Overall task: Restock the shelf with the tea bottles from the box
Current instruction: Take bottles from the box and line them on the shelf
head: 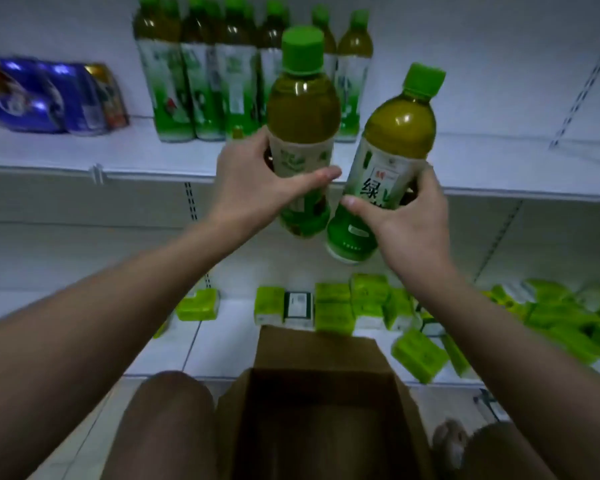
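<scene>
White metal store shelf (465, 161) facing, left hand (253, 188) and right hand (413, 220) each wrapping mid-label around a full, green-capped plastic tea bottle (303, 133) (385, 168), rigid, hefty, slick, hovering above the open brown cardboard box (319, 403).

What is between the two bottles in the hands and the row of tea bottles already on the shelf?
In the head view only bare white shelf lies between the held bottles, left and right, and the row of tea bottles.
</scene>
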